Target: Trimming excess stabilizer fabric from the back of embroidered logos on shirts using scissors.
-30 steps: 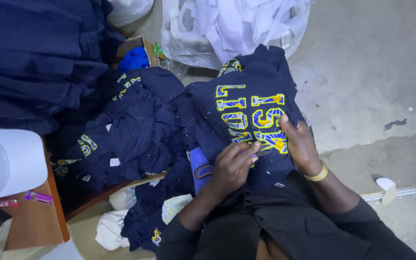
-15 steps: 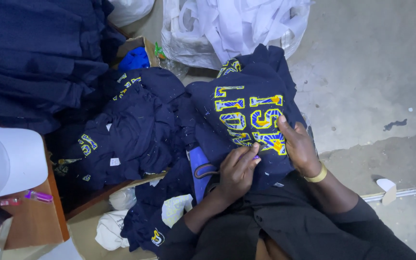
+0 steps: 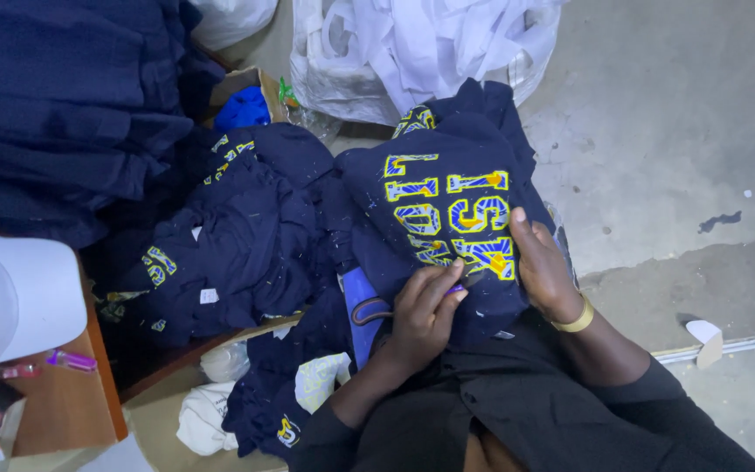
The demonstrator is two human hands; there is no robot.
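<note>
I am working on the navy shirt, which is lying spread over my lap with its yellow-and-blue appliqué letters facing up. My left hand is curling its fingers at the lower edge of the lettering, pinching a small purple-handled tool against the fabric; the tool's tip is too small to make out. My right hand is lying flat on the shirt just right of the letters, fingers extended and pressing the cloth down, not closed around anything. A yellow wristband is sitting on that wrist. Left of the shirt, a heap of more navy garments is spilling over a wooden bench edge. Beyond the shirt, a white plastic bag full of white strips is resting on the concrete floor. Far left of the shirt, a white cap is sitting near folded dark cloth.
</note>
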